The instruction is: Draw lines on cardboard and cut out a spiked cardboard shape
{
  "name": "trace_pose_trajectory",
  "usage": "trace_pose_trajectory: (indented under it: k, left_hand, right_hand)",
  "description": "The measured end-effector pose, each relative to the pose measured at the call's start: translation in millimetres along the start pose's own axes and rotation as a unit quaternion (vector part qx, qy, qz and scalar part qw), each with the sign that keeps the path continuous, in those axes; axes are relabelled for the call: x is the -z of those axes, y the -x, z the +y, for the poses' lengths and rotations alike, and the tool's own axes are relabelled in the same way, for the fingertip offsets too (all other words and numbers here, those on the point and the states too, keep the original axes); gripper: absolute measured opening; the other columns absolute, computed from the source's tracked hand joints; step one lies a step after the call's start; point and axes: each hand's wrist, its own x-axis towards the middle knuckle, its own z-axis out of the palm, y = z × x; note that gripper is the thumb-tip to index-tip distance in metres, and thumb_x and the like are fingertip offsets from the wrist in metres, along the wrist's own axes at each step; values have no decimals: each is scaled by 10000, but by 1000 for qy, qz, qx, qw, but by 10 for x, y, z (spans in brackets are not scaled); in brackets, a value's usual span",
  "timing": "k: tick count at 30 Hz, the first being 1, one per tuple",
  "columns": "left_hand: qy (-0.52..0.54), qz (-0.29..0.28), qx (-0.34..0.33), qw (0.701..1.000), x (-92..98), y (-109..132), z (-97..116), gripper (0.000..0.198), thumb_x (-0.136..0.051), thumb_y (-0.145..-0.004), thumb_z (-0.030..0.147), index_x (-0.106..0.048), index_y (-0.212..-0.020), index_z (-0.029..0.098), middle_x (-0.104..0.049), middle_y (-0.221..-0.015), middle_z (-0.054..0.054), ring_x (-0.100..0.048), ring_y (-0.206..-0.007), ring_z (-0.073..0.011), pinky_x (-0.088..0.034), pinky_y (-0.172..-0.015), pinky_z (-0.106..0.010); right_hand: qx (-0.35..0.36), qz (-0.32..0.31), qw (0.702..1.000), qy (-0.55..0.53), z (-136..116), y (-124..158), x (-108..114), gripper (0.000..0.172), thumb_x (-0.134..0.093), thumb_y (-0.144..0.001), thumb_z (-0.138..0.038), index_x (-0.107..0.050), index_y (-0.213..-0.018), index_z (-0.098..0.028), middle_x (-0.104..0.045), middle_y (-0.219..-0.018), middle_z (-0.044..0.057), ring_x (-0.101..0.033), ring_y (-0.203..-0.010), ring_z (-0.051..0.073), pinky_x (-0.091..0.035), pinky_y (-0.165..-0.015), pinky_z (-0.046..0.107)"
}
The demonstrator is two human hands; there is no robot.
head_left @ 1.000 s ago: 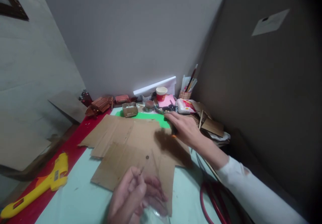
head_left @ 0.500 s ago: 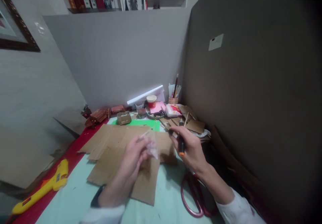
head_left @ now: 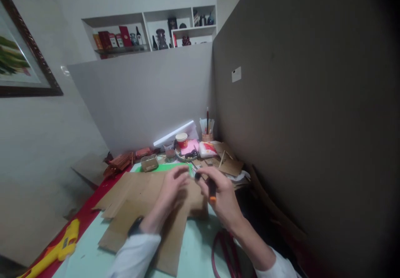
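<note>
My right hand (head_left: 220, 188) is closed around a black marker (head_left: 212, 186) with an orange end pointing down toward me. A small black cap (head_left: 198, 176) is pinched between its thumb and forefinger. My left hand (head_left: 175, 184) hovers over the stacked cardboard sheets (head_left: 140, 194), a little left of the cap. Its fingers are curved and apart, and I see nothing held in them. Under my right forearm lie scissors (head_left: 215, 255) with dark red handles, their blades hidden from me.
A yellow glue gun (head_left: 64, 244) lies at the left edge. Behind the cardboard are a green sheet (head_left: 165, 167), a small cardboard box (head_left: 149, 163), a paper cup (head_left: 181, 140) and a pen holder (head_left: 207, 137). Cardboard scraps (head_left: 233, 166) pile up by the right partition (head_left: 281, 103).
The clear, thin piece in my left hand is out of sight now, and those fingers have spread. My view has tilted up. The marker stays in my right hand.
</note>
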Motion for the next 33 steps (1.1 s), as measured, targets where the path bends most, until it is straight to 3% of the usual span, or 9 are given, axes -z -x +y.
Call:
trace_pose_trajectory:
  k: [3,8,12,16,20,26,33]
  left_hand:
    - [61,-81,-10,995,37,398,159,303,-798,-823,291,-739,-1095,172,-728,-1150,-79,-693,-1048,-243,-571,-906,-372]
    - [133,-93,-24,986,76,714,258,272,-853,-769,309,-777,-1008,204,-736,-1016,-48,-685,-939,-186,-554,-827,-267]
    - [163,-73,-24,984,214,735,249,252,-896,-724,330,-763,-891,197,-684,-794,3,-626,-682,-103,-514,-651,-196]
    - [188,-59,-8,980,380,751,237,294,-891,-726,386,-740,-865,175,-631,-675,11,-580,-578,-93,-461,-550,-185]
    - [219,-46,15,975,466,772,217,286,-867,-762,385,-732,-869,157,-586,-630,19,-504,-517,-69,-394,-477,-168]
    - [245,-34,43,968,466,773,236,300,-879,-750,383,-727,-850,144,-538,-567,33,-457,-479,-57,-365,-442,-160]
    - [243,-40,67,967,441,788,238,305,-894,-728,381,-718,-822,150,-525,-544,42,-442,-461,-51,-359,-439,-158]
  right_hand:
    - [-6,-8,999,-54,-156,20,-3,231,-637,-934,-100,-695,-1106,-243,-701,-1025,31,-680,-903,175,-556,-802,296]
    - [-6,-41,994,-105,-352,87,-33,273,-652,-921,-100,-702,-1108,-292,-687,-1055,8,-649,-776,131,-538,-731,247]
    - [-14,-63,991,-116,-425,137,9,280,-651,-934,-141,-688,-1162,-300,-655,-1079,11,-605,-708,111,-527,-716,239]
    - [-35,-56,983,-169,-457,187,100,273,-503,-1035,-346,-631,-1271,-303,-609,-1234,60,-586,-746,148,-520,-697,287]
    - [-81,2,960,-270,-585,203,142,277,-515,-1021,-490,-691,-1121,-300,-567,-1174,53,-566,-722,152,-512,-660,300]
    - [-165,-50,923,-343,-792,191,197,230,-616,-961,-500,-719,-994,-296,-627,-1031,83,-603,-623,178,-546,-557,327]
    - [-201,-65,916,-341,-785,216,206,191,-658,-947,-469,-728,-948,-291,-645,-1020,71,-622,-638,167,-564,-577,307]
